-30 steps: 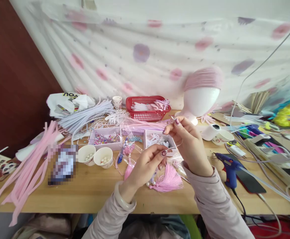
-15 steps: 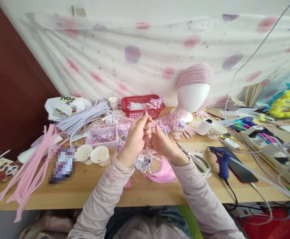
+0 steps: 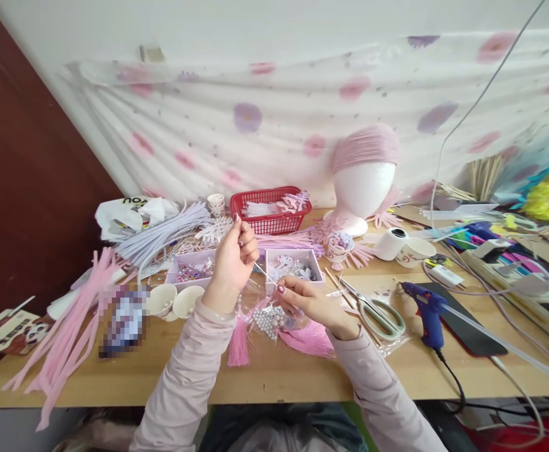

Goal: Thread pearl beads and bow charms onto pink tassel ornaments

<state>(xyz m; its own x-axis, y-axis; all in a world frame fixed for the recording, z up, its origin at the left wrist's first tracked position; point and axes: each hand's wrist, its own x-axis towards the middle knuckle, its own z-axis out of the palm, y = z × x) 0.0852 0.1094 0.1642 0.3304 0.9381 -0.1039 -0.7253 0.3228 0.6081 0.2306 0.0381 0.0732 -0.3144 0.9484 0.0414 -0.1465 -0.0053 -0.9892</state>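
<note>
A thin white cord (image 3: pixel 265 274) runs at a slant between my two hands, above the table. The fingers of my left hand (image 3: pixel 234 260) are curled shut round its upper end. My right hand (image 3: pixel 312 304) sits lower, thumb and fingertips pinched on the other end. Below the hands lies a bag of grey-white pearl beads (image 3: pixel 270 321), with a pink tassel (image 3: pixel 239 342) to its left and a larger pink tassel (image 3: pixel 309 338) partly under my right hand. Behind my right hand is a lilac box (image 3: pixel 319 267) of small pieces.
Green-handled scissors (image 3: pixel 381 319), a blue glue gun (image 3: pixel 425 307) with its cable, and a dark phone (image 3: pixel 472 329) lie to the right. Left are paper cups (image 3: pixel 189 301) and pink strips (image 3: pixel 67 333). Behind stand a red basket (image 3: pixel 274 221) and a white mannequin head (image 3: pixel 363 188).
My hands were close together and have moved apart, left hand to the left, right hand lower. The cord now shows stretched between them, and the whole view has shifted slightly.
</note>
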